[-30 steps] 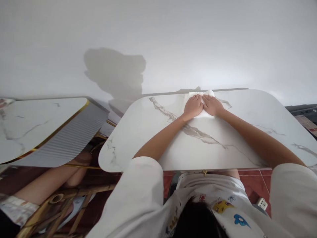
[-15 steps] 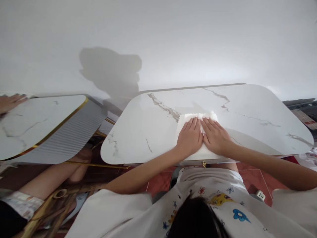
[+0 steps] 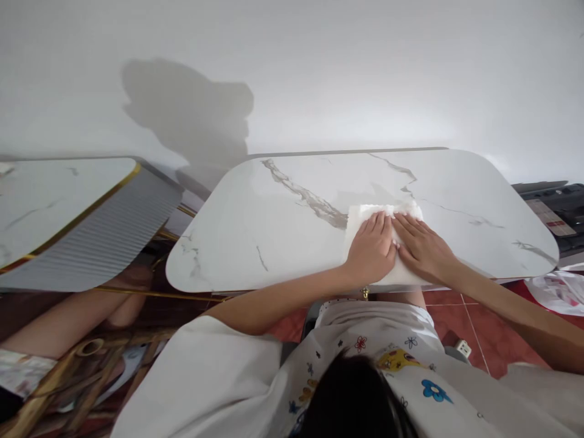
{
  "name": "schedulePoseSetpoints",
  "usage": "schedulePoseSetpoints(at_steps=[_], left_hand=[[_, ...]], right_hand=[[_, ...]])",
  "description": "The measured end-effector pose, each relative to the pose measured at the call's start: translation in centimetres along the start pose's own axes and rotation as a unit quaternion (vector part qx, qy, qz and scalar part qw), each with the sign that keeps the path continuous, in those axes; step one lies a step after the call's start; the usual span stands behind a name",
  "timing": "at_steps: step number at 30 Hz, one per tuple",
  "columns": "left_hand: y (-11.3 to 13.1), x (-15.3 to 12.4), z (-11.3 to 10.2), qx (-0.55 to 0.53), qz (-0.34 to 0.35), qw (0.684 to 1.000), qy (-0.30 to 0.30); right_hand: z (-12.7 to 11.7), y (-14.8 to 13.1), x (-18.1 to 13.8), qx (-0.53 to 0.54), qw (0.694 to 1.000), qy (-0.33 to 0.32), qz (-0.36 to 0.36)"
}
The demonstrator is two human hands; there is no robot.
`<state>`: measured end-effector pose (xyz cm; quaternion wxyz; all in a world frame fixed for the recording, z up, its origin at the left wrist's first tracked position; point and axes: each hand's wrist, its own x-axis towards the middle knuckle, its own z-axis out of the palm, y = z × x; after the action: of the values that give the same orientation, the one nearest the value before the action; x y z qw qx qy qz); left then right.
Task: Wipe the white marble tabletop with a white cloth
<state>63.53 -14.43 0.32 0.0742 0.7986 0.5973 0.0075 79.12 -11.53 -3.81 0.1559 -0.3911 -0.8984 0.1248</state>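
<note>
Side by side on a white sheet (image 3: 354, 228), both my hands lie flat with their fingers stretched out. It looks like a paper towel or thin cloth with rough edges; its exact kind is hard to make out. My left hand (image 3: 371, 246) covers the sheet's middle left. Its right part is under my right hand (image 3: 424, 246), and the two hands nearly touch at the thumbs. Beneath the sheet is a white marble-patterned table (image 3: 228, 231) with rounded corners and grey-brown veins. The sheet reaches down to the table's near edge.
Another marble-topped table (image 3: 68, 188) with a gold rim and ribbed grey side stands at left. A person's bent leg (image 3: 68, 316) and a wooden chair (image 3: 91, 365) are below it. Dark equipment (image 3: 561, 207) lies beyond the right corner. A white wall (image 3: 319, 73) runs behind.
My hands and the sheet have slid to the right across the table, baring more of the dark vein. The view has shifted slightly, and the other person's hand at far left no longer shows.
</note>
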Motion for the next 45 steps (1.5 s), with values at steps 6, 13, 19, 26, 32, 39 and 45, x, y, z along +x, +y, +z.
schedulePoseSetpoints(at_steps=[6,13,19,26,32,39,45], left_hand=[[-2.5,5.6,0.7,0.023,-0.009,1.0,0.016],[-7.5,13.8,1.3,0.034,-0.023,0.998,0.057],[-11.5,19.1,1.4,0.022,-0.033,0.997,0.068],[-12.9,22.1,1.1,0.04,-0.045,0.995,0.078],[-10.2,24.3,2.1,0.053,-0.045,0.995,0.076],[-7.4,25.3,2.6,0.048,-0.042,0.995,0.073],[-6.8,23.3,2.6,0.04,-0.034,0.997,0.062]], right_hand=[[0.7,3.3,5.3,-0.006,1.0,-0.016,0.014],[2.3,8.9,14.3,0.013,0.999,-0.036,-0.011],[4.3,12.7,20.9,0.021,0.999,-0.019,-0.022],[5.4,15.5,24.7,0.043,0.998,0.002,-0.045],[4.9,18.8,23.3,0.043,0.999,-0.005,-0.022],[3.8,20.6,21.4,0.024,1.0,-0.006,0.015],[3.3,18.6,19.3,0.013,1.0,0.001,0.012]])
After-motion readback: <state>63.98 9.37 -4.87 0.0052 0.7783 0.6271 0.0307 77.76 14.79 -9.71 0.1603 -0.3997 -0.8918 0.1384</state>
